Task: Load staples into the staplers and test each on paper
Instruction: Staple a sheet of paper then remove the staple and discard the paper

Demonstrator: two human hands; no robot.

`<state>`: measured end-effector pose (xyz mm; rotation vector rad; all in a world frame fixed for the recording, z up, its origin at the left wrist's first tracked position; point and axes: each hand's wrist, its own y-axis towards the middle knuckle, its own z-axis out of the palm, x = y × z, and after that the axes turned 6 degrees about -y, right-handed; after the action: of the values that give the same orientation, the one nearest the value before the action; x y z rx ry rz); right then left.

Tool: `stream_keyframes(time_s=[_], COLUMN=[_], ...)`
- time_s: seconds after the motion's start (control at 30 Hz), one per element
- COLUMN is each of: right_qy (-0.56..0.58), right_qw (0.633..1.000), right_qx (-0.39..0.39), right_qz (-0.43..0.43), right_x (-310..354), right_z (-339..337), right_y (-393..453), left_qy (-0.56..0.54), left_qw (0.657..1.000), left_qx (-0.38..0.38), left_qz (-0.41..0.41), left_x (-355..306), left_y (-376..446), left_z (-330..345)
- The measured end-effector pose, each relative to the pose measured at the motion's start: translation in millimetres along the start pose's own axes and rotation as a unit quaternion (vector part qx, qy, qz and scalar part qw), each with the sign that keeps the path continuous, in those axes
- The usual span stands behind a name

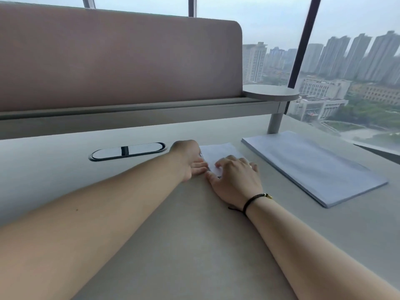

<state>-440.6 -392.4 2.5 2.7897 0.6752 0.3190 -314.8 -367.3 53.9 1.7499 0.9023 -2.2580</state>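
Observation:
A small white sheet of paper (223, 150) lies on the grey desk (194, 224) straight ahead. My left hand (187, 158) sits at the sheet's left edge, its fingers pointing right over a thin dark strip (202, 156) that runs along that edge. I cannot tell whether the strip is a stapler. My right hand (237, 177) rests on the near part of the sheet with bent fingers. Its thumb reaches left and touches my left fingers. Whatever is under the hands is hidden.
A thick stack of white paper (313, 167) lies to the right, angled toward the desk's right edge. An oval cable port (127, 150) is set into the desk on the left. A padded divider (119, 61) and low shelf close the back; windows lie beyond.

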Motion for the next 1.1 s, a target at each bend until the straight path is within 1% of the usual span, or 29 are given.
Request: stream_keyframes(time_s=[0.13,0.27,0.37,0.5,0.57,0.63,0.7,0.77,0.8,0.87,0.93,1.0,1.07,1.1], right_qy=[0.001,0.008,0.016,0.045,0.093,0.162,0.219,0.271,0.299,0.361,0.438,0.495,0.525,0.540], right_qw=[1.000,1.000,1.000,0.999,0.995,0.981,0.955,0.929,0.918,0.900,0.870,0.840,0.830,0.827], right_qx=[0.001,-0.001,-0.003,-0.004,-0.012,-0.048,-0.095,-0.128,-0.140,-0.157,-0.162,-0.162,-0.140,-0.116], right_qz=[-0.007,-0.005,-0.004,0.005,0.035,0.099,0.173,0.216,0.219,0.188,0.159,0.153,0.123,0.103], right_x=[-1,0,0,-2,-3,-8,-12,-16,-17,-17,-14,-10,-4,3], right_z=[0,-1,0,0,-3,-8,-12,-12,-12,-11,-13,-18,-24,-29], right_y=[0,0,0,-2,0,3,7,8,9,12,11,7,-2,-9], left_qy=[-0.004,0.013,0.073,0.193,0.196,0.168,0.138,0.103,0.087,0.063,0.052,0.043,0.044,0.049], left_qw=[1.000,1.000,0.997,0.978,0.977,0.982,0.985,0.988,0.989,0.989,0.989,0.989,0.988,0.988], left_qx=[-0.016,-0.021,-0.026,-0.036,-0.033,-0.024,-0.011,-0.003,0.002,0.013,0.016,0.018,0.022,0.023], left_qz=[-0.007,0.003,0.026,0.072,0.076,0.084,0.098,0.113,0.119,0.130,0.138,0.141,0.144,0.147], left_x=[0,1,3,9,9,7,3,-3,-6,-14,-22,-26,-26,-26], left_y=[4,8,11,13,13,11,8,0,-5,-17,-33,-53,-77,-89], left_z=[8,12,17,19,18,15,11,3,-2,-17,-37,-61,-86,-99])
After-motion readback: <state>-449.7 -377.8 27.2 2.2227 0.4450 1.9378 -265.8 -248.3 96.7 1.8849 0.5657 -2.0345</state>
